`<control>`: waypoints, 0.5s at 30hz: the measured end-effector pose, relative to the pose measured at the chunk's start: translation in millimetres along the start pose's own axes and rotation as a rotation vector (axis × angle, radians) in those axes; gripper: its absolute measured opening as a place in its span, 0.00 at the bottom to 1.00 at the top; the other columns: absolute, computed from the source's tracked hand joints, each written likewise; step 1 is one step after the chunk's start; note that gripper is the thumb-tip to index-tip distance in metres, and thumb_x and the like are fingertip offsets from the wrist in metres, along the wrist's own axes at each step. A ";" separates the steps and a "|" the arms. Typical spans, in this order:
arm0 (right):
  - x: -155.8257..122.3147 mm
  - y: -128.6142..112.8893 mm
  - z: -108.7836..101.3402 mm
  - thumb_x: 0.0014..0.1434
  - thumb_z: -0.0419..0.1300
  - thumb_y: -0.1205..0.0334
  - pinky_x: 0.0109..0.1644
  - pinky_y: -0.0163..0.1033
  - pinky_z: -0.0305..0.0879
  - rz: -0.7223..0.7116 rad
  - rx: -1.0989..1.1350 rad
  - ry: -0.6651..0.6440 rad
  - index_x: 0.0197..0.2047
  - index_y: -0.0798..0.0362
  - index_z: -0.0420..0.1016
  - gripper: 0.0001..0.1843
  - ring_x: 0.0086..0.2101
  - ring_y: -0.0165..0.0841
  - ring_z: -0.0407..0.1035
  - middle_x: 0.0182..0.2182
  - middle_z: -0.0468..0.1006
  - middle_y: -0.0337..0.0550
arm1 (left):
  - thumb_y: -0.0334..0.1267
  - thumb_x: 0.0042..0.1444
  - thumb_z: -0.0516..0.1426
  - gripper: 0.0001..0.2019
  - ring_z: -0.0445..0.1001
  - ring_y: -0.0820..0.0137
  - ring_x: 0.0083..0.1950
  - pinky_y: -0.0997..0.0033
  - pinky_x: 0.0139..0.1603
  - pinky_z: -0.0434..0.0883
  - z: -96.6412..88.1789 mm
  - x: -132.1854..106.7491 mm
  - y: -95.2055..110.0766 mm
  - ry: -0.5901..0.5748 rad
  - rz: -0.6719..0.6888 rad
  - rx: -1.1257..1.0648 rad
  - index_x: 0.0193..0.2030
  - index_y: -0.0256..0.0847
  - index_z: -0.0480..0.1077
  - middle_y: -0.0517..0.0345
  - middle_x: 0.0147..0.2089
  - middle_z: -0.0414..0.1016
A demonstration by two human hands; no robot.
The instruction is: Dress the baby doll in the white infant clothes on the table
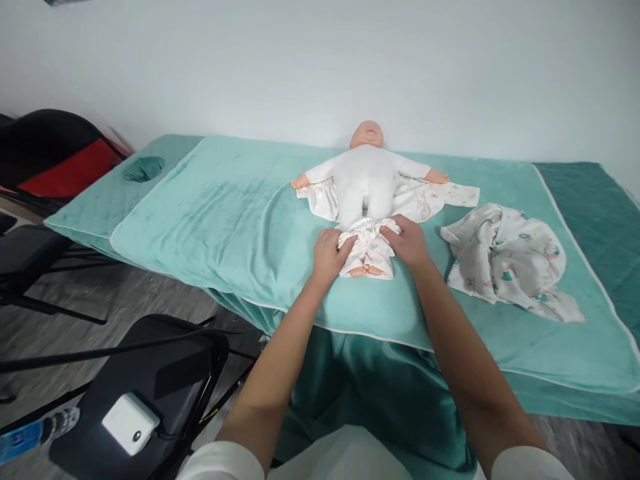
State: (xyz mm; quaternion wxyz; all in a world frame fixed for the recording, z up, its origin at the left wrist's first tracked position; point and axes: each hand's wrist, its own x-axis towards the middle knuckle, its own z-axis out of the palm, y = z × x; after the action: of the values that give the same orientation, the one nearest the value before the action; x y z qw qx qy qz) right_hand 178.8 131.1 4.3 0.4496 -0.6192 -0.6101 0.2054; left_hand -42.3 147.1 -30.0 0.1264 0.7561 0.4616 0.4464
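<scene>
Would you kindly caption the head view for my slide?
Left hand and right hand hold white pants around a doll's lower legs on a green-covered bed.

Our left forearm (283, 350) and right forearm (463, 340) reach forward from the bottom of the view, both bare, closer together at the far end than at the near one. The left one slants inward to the right, the right one inward to the left. Our left wrist (318, 281) and right wrist (419, 261) are nearly straight. Our left grip (330, 255) is closed in a pinch, its left thumb (348, 247) pointing inward and forward. Our right grip (409, 240) pinches too, set a little farther forward, its right thumb (388, 235) aimed inward. The two grips are near each other but apart, and we cannot make out every fingertip.
</scene>
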 end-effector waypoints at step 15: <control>-77.7 -17.8 -1.7 0.45 0.74 0.35 0.57 0.53 0.68 -0.074 0.110 -0.233 0.60 0.51 0.71 0.45 0.53 0.52 0.72 0.55 0.77 0.52 | 0.50 0.66 0.58 0.17 0.67 0.66 0.37 0.66 0.41 0.65 0.4 4.4 -8.4 -0.016 -0.179 -0.144 0.30 0.43 0.64 0.59 0.30 0.67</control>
State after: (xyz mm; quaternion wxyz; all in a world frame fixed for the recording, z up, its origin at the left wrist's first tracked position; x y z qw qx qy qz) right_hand 156.7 54.9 -3.3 0.4164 -0.5427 -0.6683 0.2924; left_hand -46.1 155.4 -32.9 0.2232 0.7044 0.4929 0.4593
